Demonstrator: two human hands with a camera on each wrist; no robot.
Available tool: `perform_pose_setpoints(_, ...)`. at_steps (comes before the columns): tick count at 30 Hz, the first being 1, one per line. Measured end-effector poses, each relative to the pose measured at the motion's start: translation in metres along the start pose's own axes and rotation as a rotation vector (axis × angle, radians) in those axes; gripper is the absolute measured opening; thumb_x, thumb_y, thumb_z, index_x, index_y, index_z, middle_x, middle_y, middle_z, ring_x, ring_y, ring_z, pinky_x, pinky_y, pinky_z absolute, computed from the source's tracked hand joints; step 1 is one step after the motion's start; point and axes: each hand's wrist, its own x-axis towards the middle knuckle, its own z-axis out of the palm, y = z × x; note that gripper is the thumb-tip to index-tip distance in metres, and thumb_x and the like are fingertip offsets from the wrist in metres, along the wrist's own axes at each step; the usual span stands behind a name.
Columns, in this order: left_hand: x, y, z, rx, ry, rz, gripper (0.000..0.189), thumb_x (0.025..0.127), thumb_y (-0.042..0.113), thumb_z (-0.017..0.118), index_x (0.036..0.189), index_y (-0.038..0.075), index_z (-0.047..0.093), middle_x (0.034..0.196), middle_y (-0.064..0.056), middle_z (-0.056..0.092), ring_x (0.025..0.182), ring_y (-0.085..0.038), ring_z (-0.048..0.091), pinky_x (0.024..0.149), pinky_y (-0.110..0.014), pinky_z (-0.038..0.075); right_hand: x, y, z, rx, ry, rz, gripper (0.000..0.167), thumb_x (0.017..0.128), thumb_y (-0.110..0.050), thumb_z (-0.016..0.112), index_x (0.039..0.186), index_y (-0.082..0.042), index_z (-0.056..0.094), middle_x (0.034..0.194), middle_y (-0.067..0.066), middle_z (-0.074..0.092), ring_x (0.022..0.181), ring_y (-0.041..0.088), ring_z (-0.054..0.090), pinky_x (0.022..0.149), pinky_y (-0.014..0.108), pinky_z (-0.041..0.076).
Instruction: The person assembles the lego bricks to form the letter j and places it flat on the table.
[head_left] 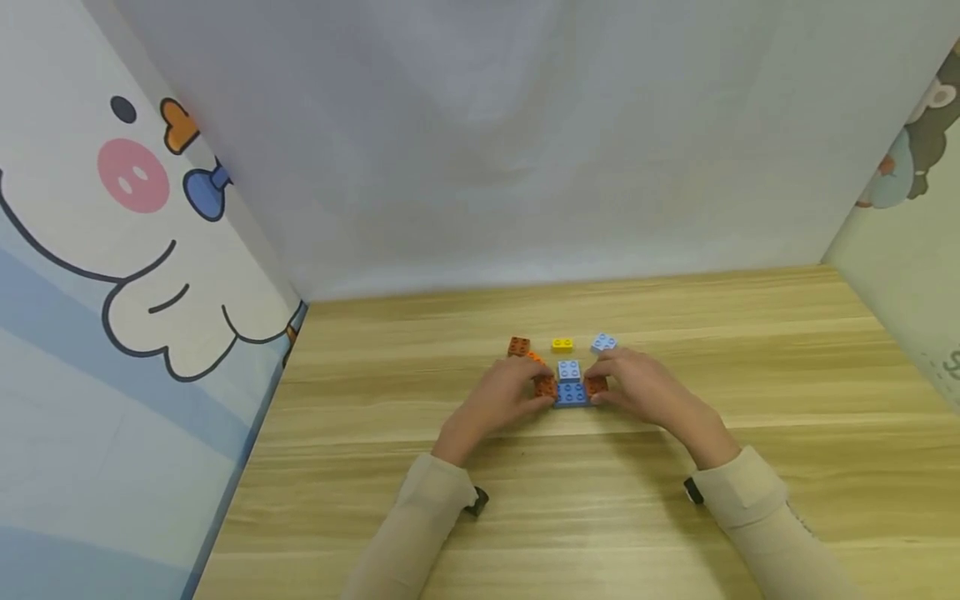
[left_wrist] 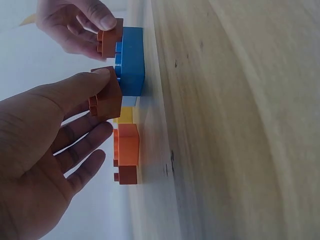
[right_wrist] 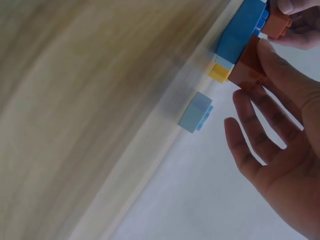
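A blue toy building brick (head_left: 572, 398) lies on the table, its studs up. Thumb and fingers of my left hand (head_left: 498, 393) pinch a reddish-brown brick (left_wrist: 108, 100) at the blue brick's left end. At the opposite end, my right hand (head_left: 647, 388) pinches a second reddish-brown brick (right_wrist: 248, 65) the same way. In the left wrist view both brown bricks sit at the height of the blue brick's studs, overlapping its ends. Between them in the head view, a light blue brick (head_left: 568, 370) stands just behind the blue one.
Beyond the hands are a yellow brick (head_left: 562, 344), another light blue brick (head_left: 603, 342) and a brown brick (head_left: 519, 345). An orange brick (left_wrist: 128, 145) stands beside that brown one, partly behind my left hand. A pale wall (head_left: 525, 167) rises at the back edge of the wooden table (head_left: 360, 433).
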Motion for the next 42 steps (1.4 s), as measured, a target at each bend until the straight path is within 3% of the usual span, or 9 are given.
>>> perform_pose_setpoints(22, 0.006, 0.007, 0.003, 0.075, 0.004, 0.04, 0.038, 0.095, 0.034, 0.073, 0.125, 0.011, 0.071, 0.118, -0.003, 0.071, 0.108, -0.017, 0.065, 0.099, -0.034, 0.053, 0.001, -0.001, -0.001, 0.036, 0.007, -0.009, 0.031, 0.088, -0.019, 0.08, 0.116, -0.007, 0.076, 0.123, 0.013, 0.073, 0.122, 0.038, 0.064, 0.103, 0.054, 0.052)
perform_pose_setpoints(30, 0.007, 0.012, 0.0, 0.052, -0.035, 0.029, 0.039, 0.098, 0.031, 0.069, 0.13, 0.008, 0.068, 0.119, -0.005, 0.068, 0.105, -0.016, 0.061, 0.095, -0.032, 0.053, 0.001, -0.001, -0.002, 0.034, -0.003, 0.001, 0.031, 0.088, -0.019, 0.08, 0.116, -0.007, 0.076, 0.122, 0.013, 0.072, 0.12, 0.037, 0.065, 0.103, 0.053, 0.052)
perform_pose_setpoints(35, 0.008, 0.014, 0.001, 0.057, -0.045, 0.03, 0.039, 0.099, 0.031, 0.068, 0.131, 0.008, 0.067, 0.118, -0.005, 0.067, 0.102, -0.015, 0.06, 0.092, -0.03, 0.053, -0.001, 0.0, -0.003, 0.048, 0.007, 0.003, 0.03, 0.087, -0.017, 0.08, 0.115, -0.006, 0.076, 0.114, 0.009, 0.073, 0.111, 0.032, 0.067, 0.097, 0.05, 0.055)
perform_pose_setpoints(42, 0.011, 0.006, 0.007, -0.027, -0.066, 0.006, 0.039, 0.098, 0.03, 0.07, 0.131, 0.009, 0.066, 0.123, -0.004, 0.067, 0.112, -0.016, 0.063, 0.101, -0.033, 0.053, -0.001, 0.003, 0.001, 0.082, 0.005, 0.0, 0.031, 0.088, -0.016, 0.08, 0.117, -0.006, 0.075, 0.114, 0.008, 0.073, 0.109, 0.03, 0.067, 0.096, 0.049, 0.055)
